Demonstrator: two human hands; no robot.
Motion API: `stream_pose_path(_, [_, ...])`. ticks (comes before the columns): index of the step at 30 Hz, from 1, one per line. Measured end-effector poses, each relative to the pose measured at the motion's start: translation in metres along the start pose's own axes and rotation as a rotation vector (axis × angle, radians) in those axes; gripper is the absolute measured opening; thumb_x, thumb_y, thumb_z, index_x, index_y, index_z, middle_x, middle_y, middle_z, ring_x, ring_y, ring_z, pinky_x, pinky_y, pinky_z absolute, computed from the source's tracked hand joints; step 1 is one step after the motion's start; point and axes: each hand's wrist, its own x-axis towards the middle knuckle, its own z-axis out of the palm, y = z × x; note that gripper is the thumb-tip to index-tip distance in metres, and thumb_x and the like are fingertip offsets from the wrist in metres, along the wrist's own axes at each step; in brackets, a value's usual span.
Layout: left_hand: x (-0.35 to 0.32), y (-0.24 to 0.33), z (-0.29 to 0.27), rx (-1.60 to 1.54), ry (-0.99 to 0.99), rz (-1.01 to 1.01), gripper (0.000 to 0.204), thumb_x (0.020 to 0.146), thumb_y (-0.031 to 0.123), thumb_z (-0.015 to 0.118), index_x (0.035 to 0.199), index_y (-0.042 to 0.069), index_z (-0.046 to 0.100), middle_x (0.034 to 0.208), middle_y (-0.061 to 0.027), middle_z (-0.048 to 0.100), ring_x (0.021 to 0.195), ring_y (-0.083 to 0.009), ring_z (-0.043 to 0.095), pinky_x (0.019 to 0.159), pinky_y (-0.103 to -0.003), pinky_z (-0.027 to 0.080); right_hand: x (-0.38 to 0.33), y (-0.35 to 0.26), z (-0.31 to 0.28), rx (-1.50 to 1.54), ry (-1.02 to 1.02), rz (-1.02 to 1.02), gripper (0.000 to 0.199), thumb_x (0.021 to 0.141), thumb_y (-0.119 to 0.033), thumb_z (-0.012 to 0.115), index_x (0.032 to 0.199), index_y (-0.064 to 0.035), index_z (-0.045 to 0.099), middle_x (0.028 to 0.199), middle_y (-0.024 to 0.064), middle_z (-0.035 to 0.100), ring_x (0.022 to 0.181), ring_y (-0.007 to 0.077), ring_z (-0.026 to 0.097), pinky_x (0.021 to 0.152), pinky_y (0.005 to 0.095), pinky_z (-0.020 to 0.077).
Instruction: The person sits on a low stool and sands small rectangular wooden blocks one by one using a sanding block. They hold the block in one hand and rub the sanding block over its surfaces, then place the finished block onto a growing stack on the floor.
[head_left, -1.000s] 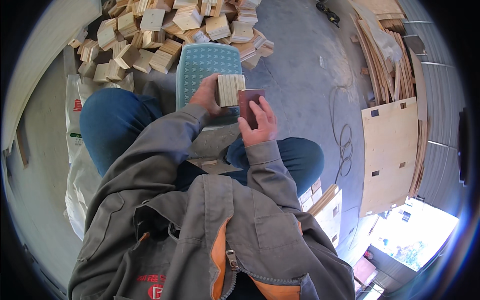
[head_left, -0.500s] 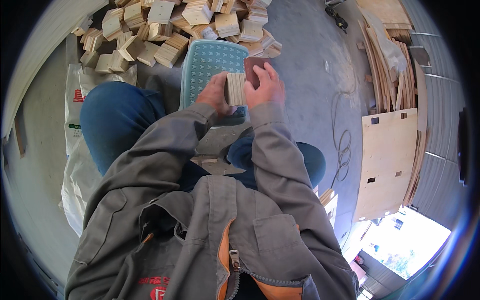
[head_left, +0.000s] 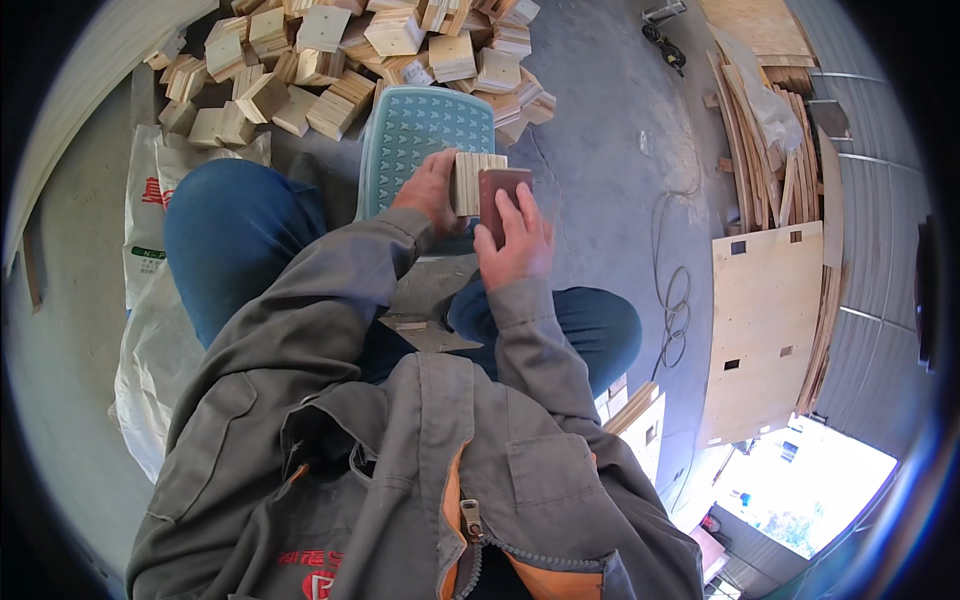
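The left hand (head_left: 428, 192) grips one small plywood block (head_left: 470, 183), edge layers facing up, its long axis running roughly away from the person. The right hand (head_left: 515, 240) clasps one dark reddish-brown sanding pad (head_left: 503, 197), pressed flat against the block's right face, so the block lies just left of that hand, touching the pad. Beneath and beyond both hands stands one teal plastic stool (head_left: 418, 130); past it lies a heap of plywood blocks (head_left: 350, 50), too many to count.
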Motion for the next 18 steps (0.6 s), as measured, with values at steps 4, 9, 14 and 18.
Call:
stream_pose_path(4, [-0.001,-0.001,0.000,0.002,0.000,-0.008,0.107,0.063,0.018,0.095,0.153,0.013,0.039,0.151,-0.0202,0.050,0.138,-0.0422,0.054,0.114,-0.046,0.049,-0.021,-0.009,-0.009,-0.016,-0.026,-0.038,0.063,0.082,-0.020,0.081,0.142,-0.0118,0.067,0.156,0.0175,0.054,0.130,0.0389,0.058,0.111,0.0510,0.0452])
stream_pose_path(9, [-0.003,0.003,-0.001,-0.021,0.000,-0.021,0.107,0.062,0.018,0.095,0.153,0.013,0.040,0.150,-0.0194,0.051,0.137,-0.0429,0.054,0.112,-0.048,0.050,-0.007,-0.008,-0.003,-0.003,-0.002,-0.073,0.058,0.083,-0.017,0.079,0.140,-0.0105,0.069,0.154,0.0168,0.057,0.126,0.0400,0.060,0.110,0.0506,0.0464])
stream_pose_path(14, [-0.002,-0.002,-0.004,-0.024,-0.007,-0.016,0.105,0.063,0.020,0.095,0.153,0.013,0.040,0.148,-0.0194,0.052,0.136,-0.0422,0.054,0.112,-0.047,0.049,0.058,-0.009,0.025,-0.013,0.028,-0.046,0.055,0.085,-0.020,0.078,0.139,-0.0124,0.070,0.154,0.0110,0.059,0.124,0.0377,0.061,0.110,0.0480,0.0472])
stream_pose_path(18, [-0.001,0.003,-0.004,-0.037,-0.034,-0.022,0.102,0.067,0.022,0.094,0.152,0.010,0.040,0.147,-0.0213,0.051,0.138,-0.0409,0.052,0.116,-0.044,0.046,0.106,-0.014,0.032,-0.077,-0.027,0.070,0.053,0.086,-0.025,0.077,0.138,-0.0167,0.072,0.154,0.0076,0.061,0.123,0.0367,0.061,0.111,0.0473,0.0472])
